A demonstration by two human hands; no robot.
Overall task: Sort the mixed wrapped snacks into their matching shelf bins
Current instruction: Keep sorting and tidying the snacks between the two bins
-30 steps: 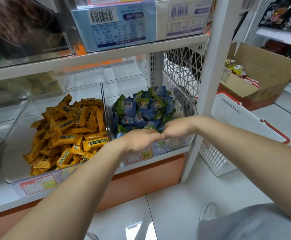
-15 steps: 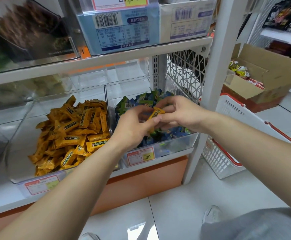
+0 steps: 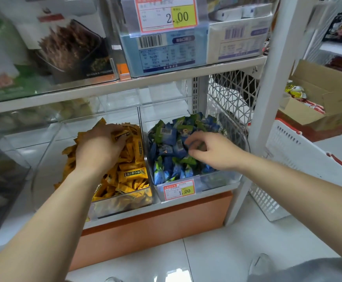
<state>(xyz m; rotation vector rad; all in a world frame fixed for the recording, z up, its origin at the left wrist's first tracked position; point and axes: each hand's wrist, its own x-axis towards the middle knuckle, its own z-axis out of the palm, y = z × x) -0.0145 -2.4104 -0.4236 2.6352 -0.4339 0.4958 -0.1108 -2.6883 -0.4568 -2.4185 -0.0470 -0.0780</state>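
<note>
Head view puts both my hands in 2 clear bins on the lower shelf [image 3: 125,216]. My left hand [image 3: 99,148] lies palm-down on the yellow snacks [image 3: 132,176] in the left bin [image 3: 44,159], fingers bent into the heap; I cannot tell whether they hold a wrapper. My right hand [image 3: 215,152] hovers over the blue-green snacks [image 3: 166,137] in the right bin [image 3: 217,181], fingers loosely curled and apart, holding nothing.

floor [image 3: 217,253] was white glossy tile | shelf [image 3: 166,79] stood white with an orange base | white post [image 3: 267,102] rose at its right | lattice panel [image 3: 230,92] stood behind it | white basket [image 3: 300,153] sat right of post | open box [image 3: 329,94] lay far right | light glared off tiles
</note>
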